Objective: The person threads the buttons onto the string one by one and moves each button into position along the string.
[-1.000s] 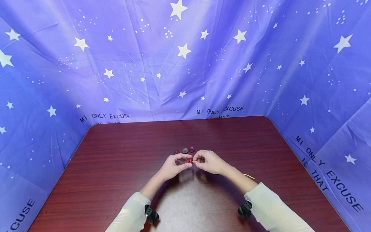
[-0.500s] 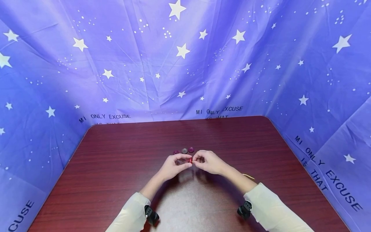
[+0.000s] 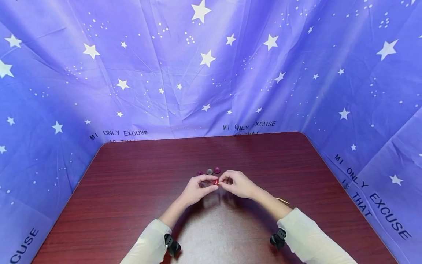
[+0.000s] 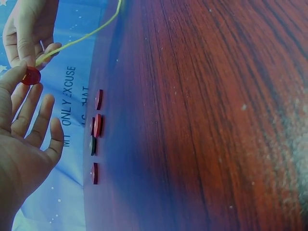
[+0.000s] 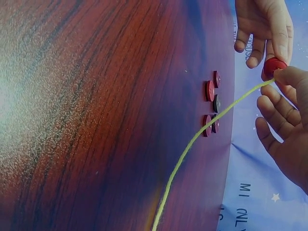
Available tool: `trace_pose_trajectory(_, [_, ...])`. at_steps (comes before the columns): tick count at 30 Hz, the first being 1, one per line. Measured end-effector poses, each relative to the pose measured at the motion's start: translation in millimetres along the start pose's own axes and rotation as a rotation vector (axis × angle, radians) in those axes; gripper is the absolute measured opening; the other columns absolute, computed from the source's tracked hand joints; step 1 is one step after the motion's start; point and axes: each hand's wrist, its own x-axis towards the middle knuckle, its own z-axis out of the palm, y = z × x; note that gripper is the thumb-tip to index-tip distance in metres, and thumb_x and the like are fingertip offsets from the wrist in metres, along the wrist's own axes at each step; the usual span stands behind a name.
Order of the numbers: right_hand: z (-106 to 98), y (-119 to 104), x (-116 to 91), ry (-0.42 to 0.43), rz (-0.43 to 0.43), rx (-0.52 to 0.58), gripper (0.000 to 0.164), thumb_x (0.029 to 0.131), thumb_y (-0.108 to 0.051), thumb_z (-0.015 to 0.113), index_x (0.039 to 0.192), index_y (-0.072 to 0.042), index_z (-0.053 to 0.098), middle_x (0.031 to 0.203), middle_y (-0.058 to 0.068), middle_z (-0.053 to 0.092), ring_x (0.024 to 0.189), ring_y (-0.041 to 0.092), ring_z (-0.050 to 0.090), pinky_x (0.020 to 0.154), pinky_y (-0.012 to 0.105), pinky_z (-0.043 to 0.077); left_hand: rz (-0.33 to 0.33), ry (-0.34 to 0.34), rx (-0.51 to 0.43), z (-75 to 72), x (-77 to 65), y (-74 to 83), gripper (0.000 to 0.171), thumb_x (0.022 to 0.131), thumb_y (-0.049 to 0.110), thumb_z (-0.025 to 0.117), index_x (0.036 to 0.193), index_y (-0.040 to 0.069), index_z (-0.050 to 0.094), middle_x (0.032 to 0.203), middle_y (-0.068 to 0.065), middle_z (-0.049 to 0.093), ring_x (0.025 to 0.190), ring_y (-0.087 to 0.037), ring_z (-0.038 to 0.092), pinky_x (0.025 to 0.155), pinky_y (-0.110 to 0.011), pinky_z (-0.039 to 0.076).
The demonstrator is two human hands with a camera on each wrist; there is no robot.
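Thumb and fingertips of my left hand (image 3: 194, 190) pinch a round red button (image 4: 32, 76) by its rim, a little above the table. Facing it, my right hand (image 3: 242, 184) pinches a yellow string (image 5: 192, 139) close to its end, right at the button's face. Whether the string's tip passes through a hole cannot be told, since the fingertips cover it. From the right fingers the string trails down toward the table, and a short stretch shows beside the right forearm in the head view. The other fingers of both hands are spread loosely in the wrist views.
Just beyond the hands, several buttons lie on the dark red wooden table (image 3: 148, 165), among them a grey button (image 3: 210, 171) and a purple button (image 3: 217, 170). A blue-purple star-printed curtain (image 3: 184, 73) stands along the table's back and sides.
Both hands stay in almost the same place, with the button and string held together between them. The head view has shifted very slightly.
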Motion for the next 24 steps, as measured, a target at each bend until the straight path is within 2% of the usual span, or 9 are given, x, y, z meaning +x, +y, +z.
trace_pose_trajectory(9, [1.2,1.2,-0.7,0.005,0.013,0.006,0.006,0.087,-0.015,0.065,0.086,-0.010,0.065,0.079,-0.004,0.062,0.070,0.000,0.052,0.064,0.018,0.047,-0.013,0.018,0.008,1.8,-0.1,0.1,0.030,0.084,0.009,0.068,0.111,-0.003,0.065,0.100,-0.020,0.069,0.087,-0.022,0.064,0.074,-0.030,0.052])
trace_pose_trajectory(19, [1.0,-1.2,-1.1,0.014,0.029,0.048,0.004,0.087,-0.012,0.062,0.086,-0.011,0.065,0.077,-0.003,0.062,0.066,0.000,0.050,0.060,0.018,0.045,-0.011,0.033,0.008,2.3,0.5,0.6,0.030,0.083,0.009,0.069,0.110,-0.004,0.065,0.099,-0.021,0.069,0.087,-0.023,0.064,0.075,-0.033,0.053])
trace_pose_trajectory(24, [0.9,-2.5,-0.3,0.021,0.052,0.062,0.006,0.087,-0.012,0.061,0.086,-0.012,0.066,0.080,-0.003,0.064,0.071,0.002,0.052,0.063,0.018,0.045,-0.013,0.039,0.005,2.4,0.8,1.0,0.030,0.083,0.008,0.069,0.110,-0.004,0.065,0.100,-0.021,0.069,0.088,-0.024,0.065,0.075,-0.033,0.053])
